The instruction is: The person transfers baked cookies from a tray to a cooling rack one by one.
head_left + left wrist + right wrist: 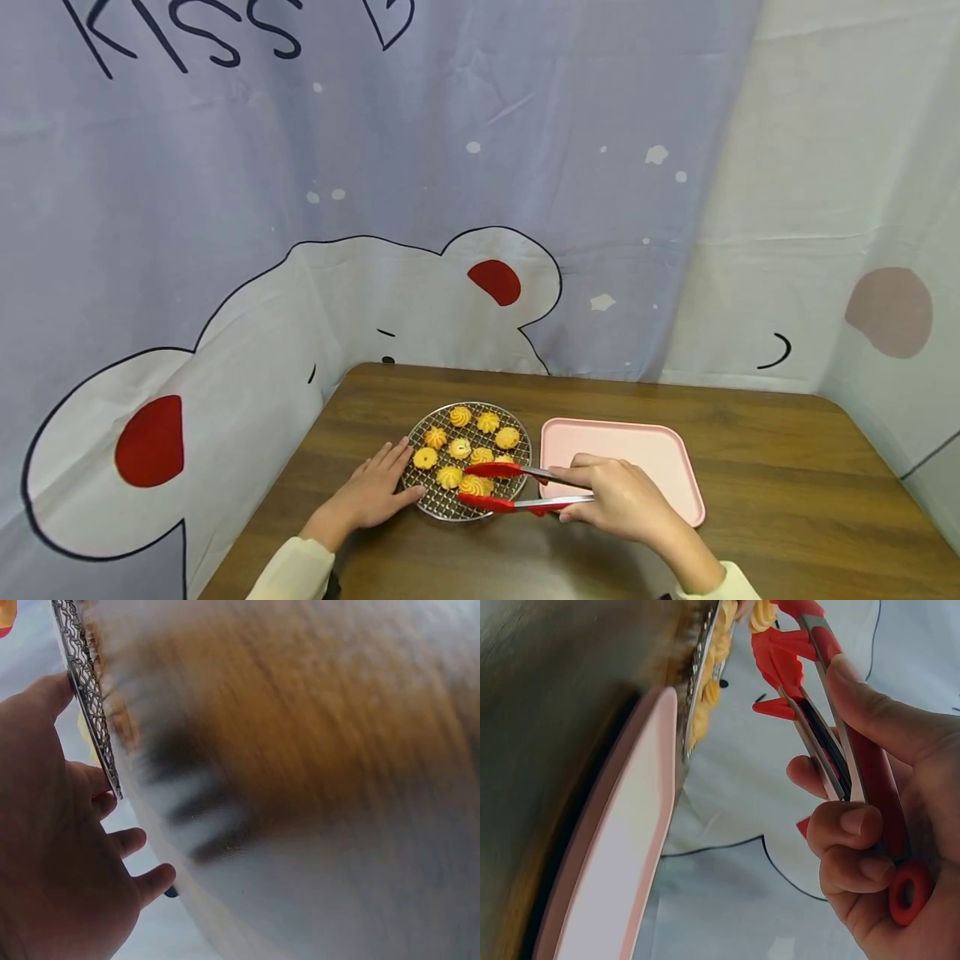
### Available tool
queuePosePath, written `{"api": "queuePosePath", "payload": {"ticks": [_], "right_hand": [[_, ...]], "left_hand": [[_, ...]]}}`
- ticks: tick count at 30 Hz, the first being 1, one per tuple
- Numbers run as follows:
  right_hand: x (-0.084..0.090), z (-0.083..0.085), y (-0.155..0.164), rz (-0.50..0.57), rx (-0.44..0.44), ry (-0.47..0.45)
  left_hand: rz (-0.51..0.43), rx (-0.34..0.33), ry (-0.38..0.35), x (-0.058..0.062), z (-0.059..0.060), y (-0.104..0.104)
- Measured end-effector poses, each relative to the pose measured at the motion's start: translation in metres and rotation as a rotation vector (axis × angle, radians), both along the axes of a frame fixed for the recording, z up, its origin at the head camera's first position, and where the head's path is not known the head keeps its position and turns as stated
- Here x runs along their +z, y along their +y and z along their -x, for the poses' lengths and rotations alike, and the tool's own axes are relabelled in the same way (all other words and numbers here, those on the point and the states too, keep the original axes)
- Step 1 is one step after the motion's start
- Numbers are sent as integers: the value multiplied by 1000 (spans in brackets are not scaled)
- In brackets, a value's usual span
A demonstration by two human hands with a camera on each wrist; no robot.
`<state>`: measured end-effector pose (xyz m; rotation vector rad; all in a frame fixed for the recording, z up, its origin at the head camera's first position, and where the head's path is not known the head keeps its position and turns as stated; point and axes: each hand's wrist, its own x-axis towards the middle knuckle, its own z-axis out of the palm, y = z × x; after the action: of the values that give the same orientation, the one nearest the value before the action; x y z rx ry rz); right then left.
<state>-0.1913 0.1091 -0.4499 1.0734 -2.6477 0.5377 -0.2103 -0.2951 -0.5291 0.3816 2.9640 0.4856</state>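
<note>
Piped yellow cookies [450, 477] lie spread over a round wire rack [432, 502] in the head view. My left hand [372, 490] rests at the rack's left edge, fingers extended; in the left wrist view, thumb and fingertips meet the wire rim [88, 699]. Red-tipped metal tongs [555, 502] are held in my right hand [622, 497], which reaches in from the right. The spread tong tips straddle a front cookie [475, 486] in the head view. In the right wrist view, my fingers [847, 823] curl round the tong handles, and a cookie [763, 615] shows by the red tips.
A pink rectangular tray [611, 435] sits right of the rack, partly under my right hand. Both stand on a brown wooden table [780, 467]. A printed cloth [585, 208] hangs behind the table and along its sides.
</note>
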Motion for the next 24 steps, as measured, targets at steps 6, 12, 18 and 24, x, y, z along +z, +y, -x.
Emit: {"api": "queuePosePath", "payload": {"ticks": [6, 12, 18, 24], "right_hand": [[-3, 0, -15, -5, 12, -17], [-5, -1, -27, -12, 34, -39], [-8, 0, -35, -18, 35, -51], [-12, 1, -39, -16, 42, -51]], "left_hand": [[9, -3, 19, -5, 0, -2], [-14, -14, 33, -6, 0, -3], [0, -9, 12, -2, -2, -1], [12, -1, 1, -1, -4, 0]]}}
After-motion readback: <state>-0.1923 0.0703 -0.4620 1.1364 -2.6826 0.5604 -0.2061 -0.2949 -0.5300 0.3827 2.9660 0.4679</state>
